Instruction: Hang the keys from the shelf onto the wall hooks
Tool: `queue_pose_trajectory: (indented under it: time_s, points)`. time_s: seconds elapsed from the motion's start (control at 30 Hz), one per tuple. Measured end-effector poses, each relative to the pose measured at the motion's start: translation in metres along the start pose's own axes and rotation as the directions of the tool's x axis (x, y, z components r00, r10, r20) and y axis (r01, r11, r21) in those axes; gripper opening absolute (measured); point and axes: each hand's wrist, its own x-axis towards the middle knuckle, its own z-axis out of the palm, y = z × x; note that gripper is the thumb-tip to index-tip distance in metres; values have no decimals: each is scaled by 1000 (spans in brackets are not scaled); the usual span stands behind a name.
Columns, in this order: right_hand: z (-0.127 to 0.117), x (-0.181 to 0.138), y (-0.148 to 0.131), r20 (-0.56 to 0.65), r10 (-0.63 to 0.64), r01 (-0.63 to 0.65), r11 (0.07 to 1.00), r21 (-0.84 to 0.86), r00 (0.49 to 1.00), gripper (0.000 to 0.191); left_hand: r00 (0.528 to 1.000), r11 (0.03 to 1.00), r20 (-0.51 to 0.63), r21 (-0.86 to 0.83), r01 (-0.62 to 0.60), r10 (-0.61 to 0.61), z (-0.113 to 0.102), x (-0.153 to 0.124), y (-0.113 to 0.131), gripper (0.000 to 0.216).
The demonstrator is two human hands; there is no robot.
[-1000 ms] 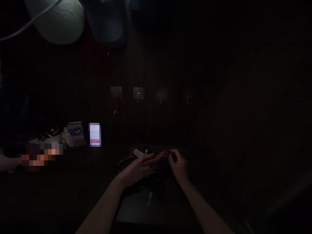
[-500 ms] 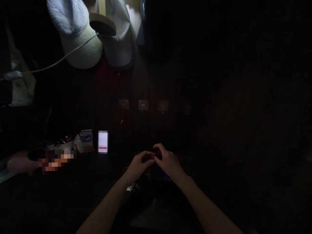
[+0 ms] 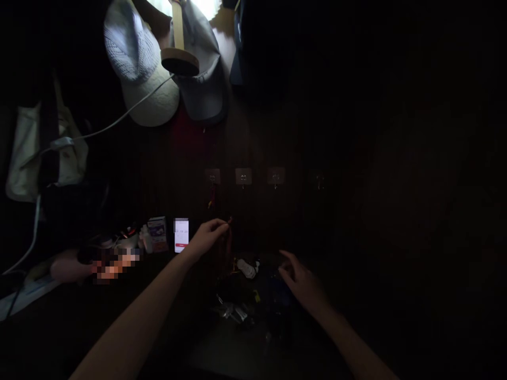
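In the dim head view my left hand (image 3: 208,236) is raised, thumb and fingers pinched on a thin reddish-brown strap (image 3: 228,245) that hangs down from the fingertips; its lower end fades into the dark. My right hand (image 3: 301,278) is apart from it on the right, its fingers curved and spread with nothing seen between them. Close to the right fingertips lies a dark blue item (image 3: 279,290), too dark to name. Between the hands are a small whitish oval object (image 3: 247,268), a yellow-green piece (image 3: 256,296) and some shiny clear or silvery bits (image 3: 236,312).
A lit phone (image 3: 181,236) stands at the left, beside a small box (image 3: 158,235) and a white bottle (image 3: 146,238). Caps (image 3: 152,100) hang above, near a lamp with a round wooden base (image 3: 179,62). Wall hooks (image 3: 243,177) line the back. A pale bag (image 3: 26,158) hangs far left.
My hands, together before, have separated. The left has moved left and up with the reddish-brown strap; the right has moved right and down with its fingers apart. The view has shifted slightly.
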Motion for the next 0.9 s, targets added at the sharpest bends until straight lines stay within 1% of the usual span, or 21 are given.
queue_pose_trajectory:
  time_s: [0.07,0.13,0.2,0.27,0.37,0.5,0.57,0.7,0.9]
  points:
    - [8,-7,23,-114,16,-17,1000,-8,993,39,994,998,-106,59,-25,31,-14,18,2,23]
    - [16,-12,42,-209,15,-21,999,-24,978,36,973,993,-215,101,-56,77,-26,36,5,24]
    - [22,-15,53,-250,6,-15,999,-34,968,35,954,988,-273,118,-96,125,-36,52,10,23]
    - [26,-15,58,-253,-9,-1,999,-39,967,34,935,981,-316,152,-120,163,-42,67,15,20]
    - [29,-14,58,-254,-24,12,999,-48,967,33,915,975,-361,190,-117,180,-47,86,21,19]
    - [29,-14,57,-277,24,-37,999,-40,961,34,903,976,-391,191,-107,176,-47,109,22,20]
    - [28,-14,57,-269,40,-50,998,-32,962,35,896,977,-410,190,-98,170,-47,118,20,20]
    - [26,-16,53,-254,57,-62,998,-12,966,35,868,979,-476,196,-48,138,-47,131,15,17]
    - [23,-17,48,-216,93,-90,996,20,972,36,843,981,-534,189,51,60,-44,138,7,20]
